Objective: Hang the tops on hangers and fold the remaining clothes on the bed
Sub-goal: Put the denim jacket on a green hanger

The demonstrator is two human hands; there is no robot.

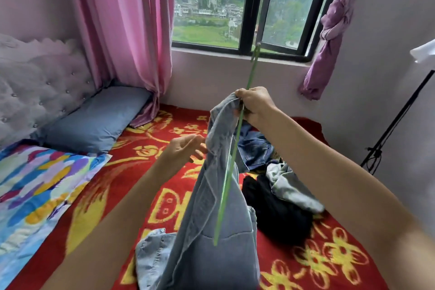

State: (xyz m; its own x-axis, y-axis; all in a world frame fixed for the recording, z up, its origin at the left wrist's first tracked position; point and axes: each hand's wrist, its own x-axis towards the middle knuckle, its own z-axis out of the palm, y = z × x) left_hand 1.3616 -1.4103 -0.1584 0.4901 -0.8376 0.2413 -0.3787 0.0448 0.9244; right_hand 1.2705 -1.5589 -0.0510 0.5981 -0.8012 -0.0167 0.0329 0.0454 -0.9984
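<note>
Right hand is up high, clenched on the denim jacket at its top edge together with the green hanger, which runs edge-on down the front of the cloth while the jacket's hem trails onto the red blanket. Left hand is at the jacket's left edge, fingers loosely bent, and I can't tell if it's pinching the cloth. More clothes lie piled on the bed just right of the jacket.
</note>
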